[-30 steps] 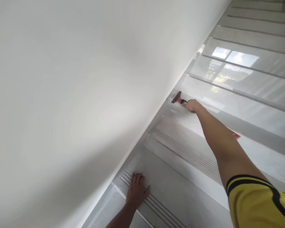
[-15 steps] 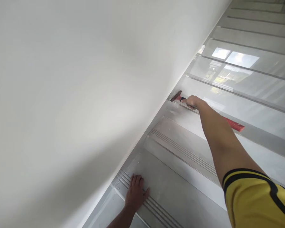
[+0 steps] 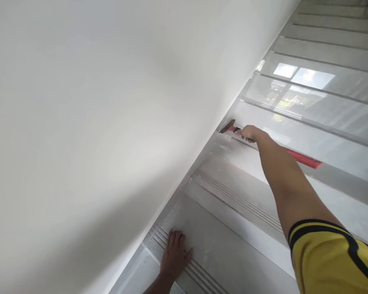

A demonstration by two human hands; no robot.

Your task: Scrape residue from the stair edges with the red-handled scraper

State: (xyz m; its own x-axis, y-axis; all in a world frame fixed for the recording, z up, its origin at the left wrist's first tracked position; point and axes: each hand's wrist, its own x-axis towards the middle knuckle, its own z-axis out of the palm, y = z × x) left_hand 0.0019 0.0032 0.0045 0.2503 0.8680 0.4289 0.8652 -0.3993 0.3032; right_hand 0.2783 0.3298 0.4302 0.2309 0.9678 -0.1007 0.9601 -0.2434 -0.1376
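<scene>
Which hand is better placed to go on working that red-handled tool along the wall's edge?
The right hand: it grips the red-handled tool, whose dark head sits at the wall corner. The left hand lies flat on a lower stair step, far from it.

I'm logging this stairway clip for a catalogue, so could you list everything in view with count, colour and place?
Smooth painted wall: one, white, filling the left side and meeting the steps.
Glossy tiled stair steps: several, pale grey with grooved front edges, rising to the upper right; the upper ones reflect a window.
Long-handled tool with a dark head and red shaft: one, head at the corner where wall meets step, shaft running right behind the arm.
Yellow sleeve with black stripes: one, lower right.
Left hand: flat on the grooved edge of a lower step, holding nothing.
Right hand: arm stretched out, fingers closed on the tool's shaft.
</scene>
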